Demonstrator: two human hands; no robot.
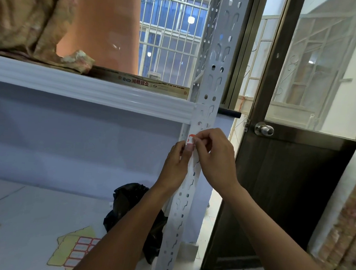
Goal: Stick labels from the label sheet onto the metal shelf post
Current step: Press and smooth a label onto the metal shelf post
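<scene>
A white perforated metal shelf post (216,59) runs from the top of the view down to the lower shelf. Both hands meet on it just below the upper shelf rail. A small white label with a red border (190,138) lies against the post, mostly covered by fingers. My left hand (176,162) pinches its lower left edge with thumb and fingers. My right hand (214,154) presses its right side against the post. The label sheet (72,252), yellowish backing with red-bordered labels, lies on the lower shelf, partly hidden by my left forearm.
A white shelf rail (91,89) crosses above, carrying a bundle of patterned fabric (28,16) and a flat printed box (153,84). A black plastic bag (133,208) sits by the post. To the right stands a dark door (285,196) with a round knob (264,130).
</scene>
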